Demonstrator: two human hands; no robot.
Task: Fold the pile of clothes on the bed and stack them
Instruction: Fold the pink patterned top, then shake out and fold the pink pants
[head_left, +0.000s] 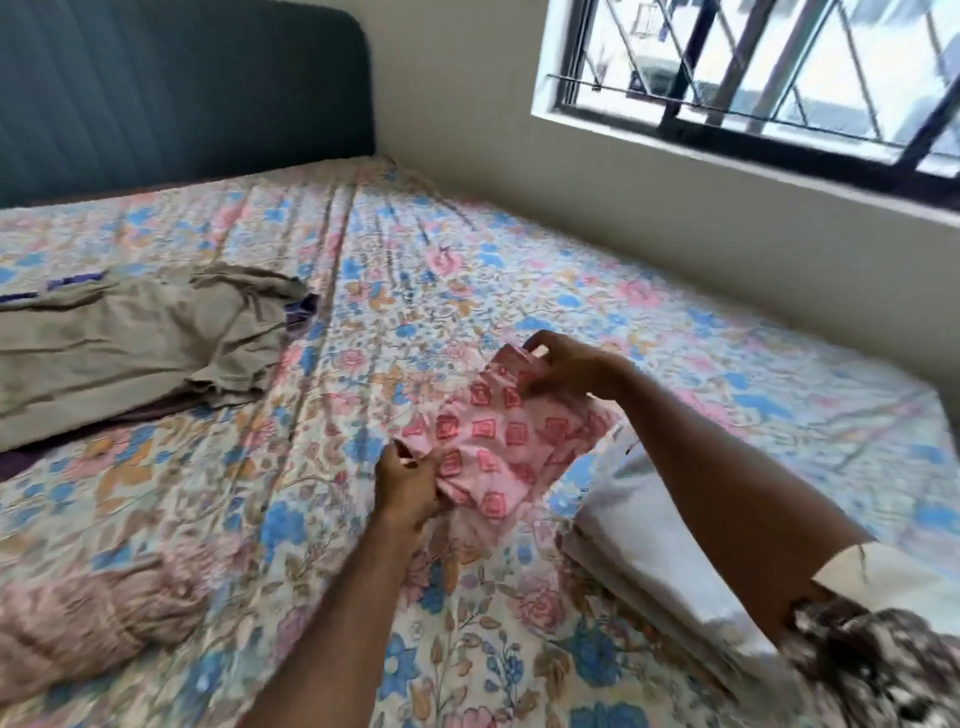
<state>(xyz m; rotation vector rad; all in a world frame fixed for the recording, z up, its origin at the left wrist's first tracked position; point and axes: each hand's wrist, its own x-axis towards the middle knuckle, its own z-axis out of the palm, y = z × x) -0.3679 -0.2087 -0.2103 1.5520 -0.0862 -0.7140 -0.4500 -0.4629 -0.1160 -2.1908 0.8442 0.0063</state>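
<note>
Head view: we are holding the pink printed garment (493, 441) stretched between both hands over the bed (415, 249).
We are pinching its near-left end with our left hand (408, 486) and its far-right end with our right hand (563, 366), long axis running diagonally.

Single view, head-worn, wide-angle. Looks forward and down across the bed (426, 270) from its near edge, tilted slightly so the mattress lines run diagonally. Both forearms enter from the bottom; hands sit close, mid-frame. Far left: headboard (182, 88). Far right: wall and barred window (769, 78), edges bowed by the lens. Slight motion blur. No second view to compare.
</note>
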